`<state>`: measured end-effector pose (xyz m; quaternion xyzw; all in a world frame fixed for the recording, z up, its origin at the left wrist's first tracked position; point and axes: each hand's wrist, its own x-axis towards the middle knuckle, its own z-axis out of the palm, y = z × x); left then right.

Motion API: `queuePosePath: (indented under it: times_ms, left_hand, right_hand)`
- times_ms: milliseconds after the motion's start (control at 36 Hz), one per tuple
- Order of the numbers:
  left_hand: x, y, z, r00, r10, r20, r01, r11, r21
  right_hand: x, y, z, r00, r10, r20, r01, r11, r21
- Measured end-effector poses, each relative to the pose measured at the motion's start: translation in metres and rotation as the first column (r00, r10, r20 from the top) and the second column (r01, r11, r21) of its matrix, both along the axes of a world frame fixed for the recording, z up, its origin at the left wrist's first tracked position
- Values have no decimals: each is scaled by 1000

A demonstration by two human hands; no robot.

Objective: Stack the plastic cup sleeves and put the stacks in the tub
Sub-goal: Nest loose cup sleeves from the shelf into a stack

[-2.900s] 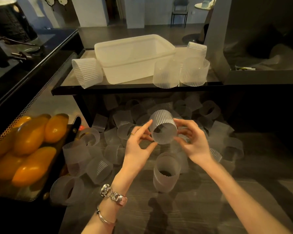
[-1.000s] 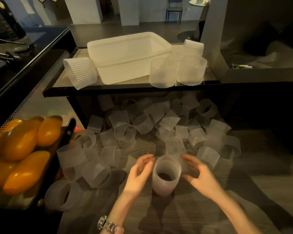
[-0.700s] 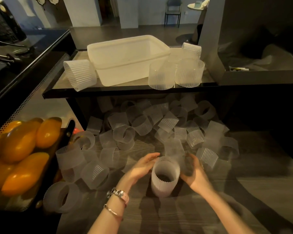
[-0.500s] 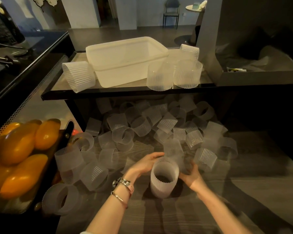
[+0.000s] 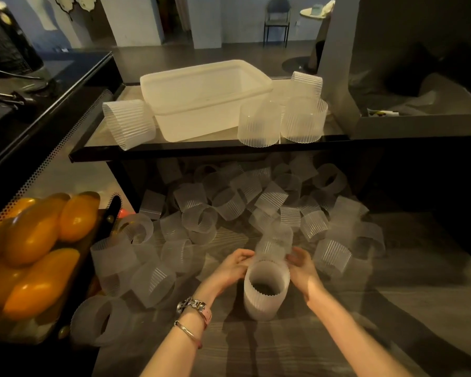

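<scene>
A short stack of frosted ribbed cup sleeves (image 5: pixel 267 295) stands upright on the dark wooden surface in front of me. Just behind and above its rim, a single loose sleeve (image 5: pixel 274 244) is held between both hands and looks blurred. My left hand (image 5: pixel 233 269) pinches its left side and my right hand (image 5: pixel 301 268) its right side. Several more loose sleeves (image 5: pixel 229 205) lie in a heap beyond. The white translucent tub (image 5: pixel 201 118) sits on the raised black shelf, with nothing visible inside it.
Taller sleeve stacks stand on the shelf beside the tub: a tilted stack (image 5: pixel 128 123) to its left, two stacks (image 5: pixel 259 122) (image 5: pixel 305 115) to its right. The shelf's black front edge (image 5: pixel 201 151) overhangs the heap. A tray of orange fruit (image 5: pixel 38 240) sits at left.
The sleeve held earlier went onto the standing stack. Both hands then reached behind the stack and now hold another loose sleeve, raised just above the stack's far rim.
</scene>
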<state>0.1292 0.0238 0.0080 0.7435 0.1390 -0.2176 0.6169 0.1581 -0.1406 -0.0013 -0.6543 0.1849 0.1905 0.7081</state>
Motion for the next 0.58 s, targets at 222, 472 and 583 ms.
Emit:
queuePosePath:
  times_ms: [222,472,583]
  left_hand:
    - [-5,7,-3,959,272,81,-253,949,-188]
    - [-6,19,4,891,406,205,-354,902,-249]
    - [-8,18,8,860,452,237,-407,888,-215]
  right_hand:
    - [5,3,19,987,123,107,-125,992,14]
    - [16,14,32,946,246,213,-248,969,-18]
    - [20,17,31,960,229,158,-237,971,30]
